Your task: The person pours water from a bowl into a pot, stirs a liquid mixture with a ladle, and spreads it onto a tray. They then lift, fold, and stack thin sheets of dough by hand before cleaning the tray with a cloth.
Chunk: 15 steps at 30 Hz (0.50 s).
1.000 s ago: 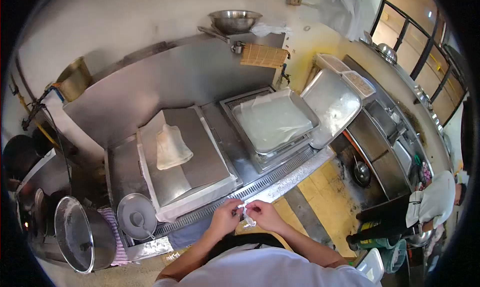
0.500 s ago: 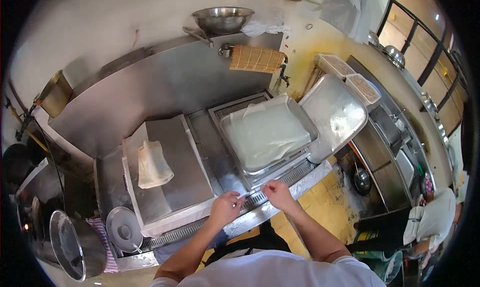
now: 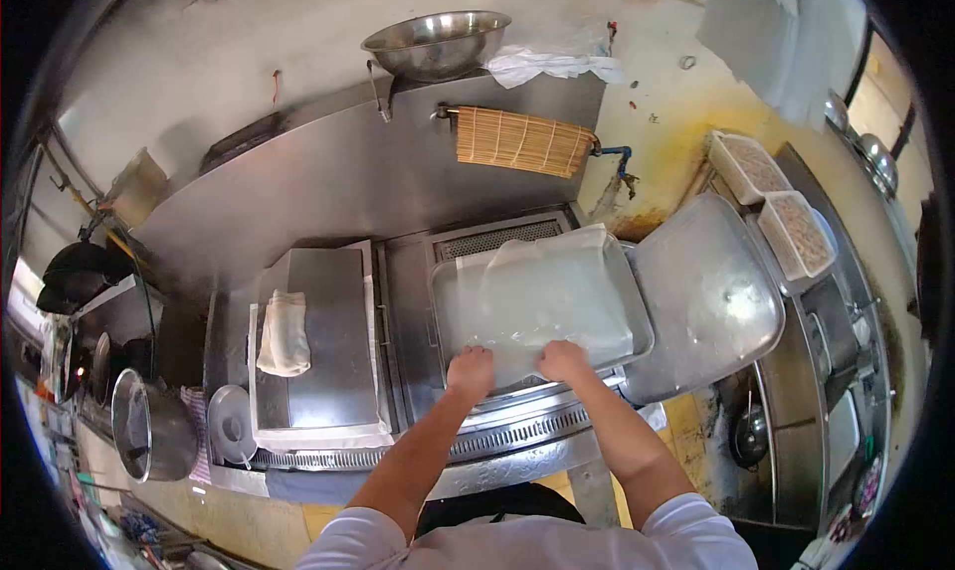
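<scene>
Left hand [image 3: 471, 369] and right hand [image 3: 563, 359] are placed side by side, a little apart, on the near edge of the white sheet [image 3: 542, 296] in the steel tray [image 3: 639, 301]; whether it is pinched cannot be told. Tray is seated at the steamer counter's [image 3: 517, 441] middle, folded cloth [image 3: 285, 333] left of it, open lid [image 3: 706, 296] touching its right edge.

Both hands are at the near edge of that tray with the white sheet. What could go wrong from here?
The thin white sheet may tear or fold if the left hand and right hand pull unevenly. The tray sits on a vented steamer top, so burns seem possible. The tilted empty tray beside it could get knocked.
</scene>
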{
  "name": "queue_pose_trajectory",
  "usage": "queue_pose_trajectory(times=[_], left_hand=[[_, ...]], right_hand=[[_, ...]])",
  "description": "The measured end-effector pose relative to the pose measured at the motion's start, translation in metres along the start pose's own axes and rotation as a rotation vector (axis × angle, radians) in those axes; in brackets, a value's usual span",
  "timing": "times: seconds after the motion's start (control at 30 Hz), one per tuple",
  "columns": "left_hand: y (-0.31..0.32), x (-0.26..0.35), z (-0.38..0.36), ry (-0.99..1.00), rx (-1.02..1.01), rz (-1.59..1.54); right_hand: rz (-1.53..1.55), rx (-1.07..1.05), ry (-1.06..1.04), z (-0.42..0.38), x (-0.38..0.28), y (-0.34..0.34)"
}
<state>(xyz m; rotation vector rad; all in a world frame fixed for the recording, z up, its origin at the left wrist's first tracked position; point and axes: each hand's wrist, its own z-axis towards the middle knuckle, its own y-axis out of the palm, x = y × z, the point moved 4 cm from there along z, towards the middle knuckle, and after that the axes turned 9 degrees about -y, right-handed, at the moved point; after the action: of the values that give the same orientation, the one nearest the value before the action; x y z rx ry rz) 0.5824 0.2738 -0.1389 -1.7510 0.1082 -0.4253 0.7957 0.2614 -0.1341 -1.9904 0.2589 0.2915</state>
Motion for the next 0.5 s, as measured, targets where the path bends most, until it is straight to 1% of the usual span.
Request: queue_pose_trajectory(times=[0.1, 0.13, 0.2, 0.23, 0.27, 0.3, 0.37, 0.4, 0.5], left_hand=[[0.003, -0.005, 0.005, -0.098, -0.065, 0.020], [0.003, -0.005, 0.000, -0.115, -0.079, 0.020], [-0.001, -0.007, -0.005, -0.143, -0.097, 0.022], [0.001, -0.009, -0.009, -0.138, -0.003, -0.020], [0.008, -0.011, -0.014, -0.128, 0.093, -0.060], [0.009, -0.013, -0.016, -0.114, 0.190, -0.098], [-0.006, -0.008, -0.023, -0.144, 0.190, -0.206], [-0.009, -0.005, -0.030, -0.158, 0.185, -0.265], [-0.001, -0.009, -0.022, -0.130, 0.205, -0.163]], right_hand=[[-0.036, -0.038, -0.020, 0.008, 0.026, 0.008], [0.025, -0.016, 0.021, 0.008, 0.036, 0.007], [0.080, 0.063, -0.058, 0.011, 0.063, 0.018], [0.109, 0.105, -0.097, 0.010, 0.061, 0.011], [0.263, 0.055, -0.154, 0.004, 0.063, 0.006], [0.289, 0.144, -0.131, -0.002, 0.058, -0.007], [0.342, 0.315, -0.071, -0.013, 0.049, -0.018], [0.304, 0.401, -0.074, -0.013, 0.050, -0.015], [0.134, 0.313, -0.120, -0.010, 0.058, -0.003]])
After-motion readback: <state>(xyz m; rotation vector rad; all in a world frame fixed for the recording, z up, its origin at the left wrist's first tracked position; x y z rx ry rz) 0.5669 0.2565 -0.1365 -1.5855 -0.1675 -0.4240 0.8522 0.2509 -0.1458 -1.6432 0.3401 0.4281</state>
